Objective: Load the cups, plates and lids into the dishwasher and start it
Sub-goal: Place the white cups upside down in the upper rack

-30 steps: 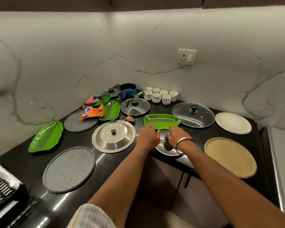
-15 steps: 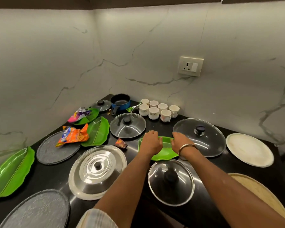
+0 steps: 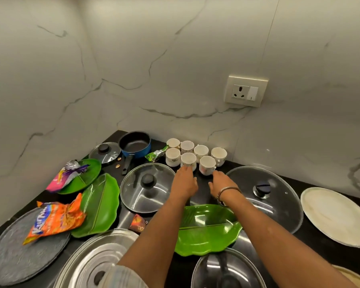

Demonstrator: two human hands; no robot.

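White cups (image 3: pixel 196 155) cluster at the back of the black counter (image 3: pixel 328 244), just beyond our fingertips. Our left hand (image 3: pixel 184 182) reaches the front-middle cup (image 3: pixel 188 160), fingers relaxed; our right hand (image 3: pixel 221 182) nears the next cup (image 3: pixel 207 164), fingers loose, gripping nothing. Glass lids (image 3: pixel 148 187) flank our wrists beneath marble walls (image 3: pixel 175 69).

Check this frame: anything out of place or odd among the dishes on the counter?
Yes. Snack wrappers lie among the dishes: an orange packet across the grey plate, a pink and purple one on a green leaf plate, a small green one beside the cups. Nothing looks spilled or broken.
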